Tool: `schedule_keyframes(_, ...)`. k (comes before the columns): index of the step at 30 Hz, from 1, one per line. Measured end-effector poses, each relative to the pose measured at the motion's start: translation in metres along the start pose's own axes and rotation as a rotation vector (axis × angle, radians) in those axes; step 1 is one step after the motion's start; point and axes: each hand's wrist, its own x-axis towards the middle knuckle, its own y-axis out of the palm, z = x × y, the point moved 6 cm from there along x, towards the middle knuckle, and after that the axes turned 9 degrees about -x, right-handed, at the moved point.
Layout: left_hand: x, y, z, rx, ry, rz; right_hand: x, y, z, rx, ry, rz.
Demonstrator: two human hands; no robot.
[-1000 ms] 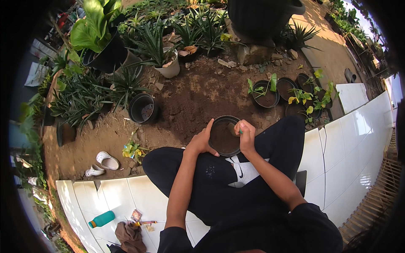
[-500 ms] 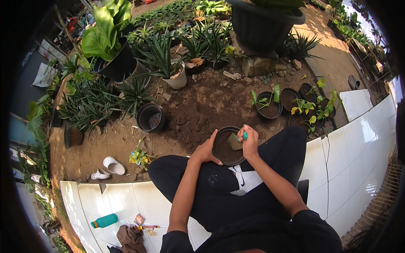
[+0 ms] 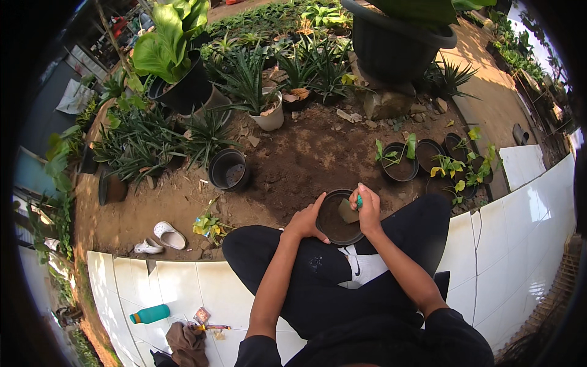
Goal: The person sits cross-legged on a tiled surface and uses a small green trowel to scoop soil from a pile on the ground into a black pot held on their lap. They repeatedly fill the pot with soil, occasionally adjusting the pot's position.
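Observation:
Between my knees stands a round black plant pot (image 3: 332,227) with brown soil in it. My left hand (image 3: 306,221) grips its left side, the thumb at the near rim and the fingers along the outer wall. My right hand (image 3: 369,211) is closed round the green handle of a small trowel (image 3: 348,212). The flat, soil-dulled blade points down into the pot, over the soil at its right side. Whether the blade's tip is in the soil I cannot tell. Dark loose soil (image 3: 281,177) lies on the ground just beyond the pot.
An empty black pot (image 3: 229,169) sits to the left. Several potted seedlings (image 3: 400,162) stand at the right. Spiky plants and a large dark planter (image 3: 391,52) line the back. White clogs (image 3: 169,235), a teal bottle (image 3: 150,314) and a brown cloth (image 3: 186,345) lie at the left.
The whole view has shifted slightly, so things appear a little further right. My left hand still holds the pot, and my right hand still holds the trowel inside it.

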Motion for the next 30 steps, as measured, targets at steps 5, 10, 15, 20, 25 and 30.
schedule_keyframes(5, 0.002, 0.003, 0.003, -0.033, 0.024, 0.0, 0.0, -0.005, -0.005, -0.046, -0.017, 0.014)
schedule_keyframes(10, 0.006, 0.015, 0.021, -0.209, 0.043, 0.048, 0.021, -0.014, -0.017, 0.008, 0.083, 0.004)
schedule_keyframes(15, 0.014, 0.006, -0.006, -0.65, -0.201, 0.134, 0.05, -0.055, -0.035, -0.102, 0.144, 0.013)
schedule_keyframes(20, 0.037, 0.027, 0.039, -0.705, -0.504, 0.047, 0.054, -0.063, -0.059, -0.379, 0.414, 0.111)
schedule_keyframes(25, 0.04, 0.044, 0.045, -0.798, -0.626, 0.155, 0.028, -0.062, -0.1, -0.423, 0.679, 0.309)
schedule_keyframes(30, 0.031, 0.047, 0.044, -0.917, -0.633, 0.29, 0.016, -0.052, -0.107, -0.101, 0.856, 0.435)
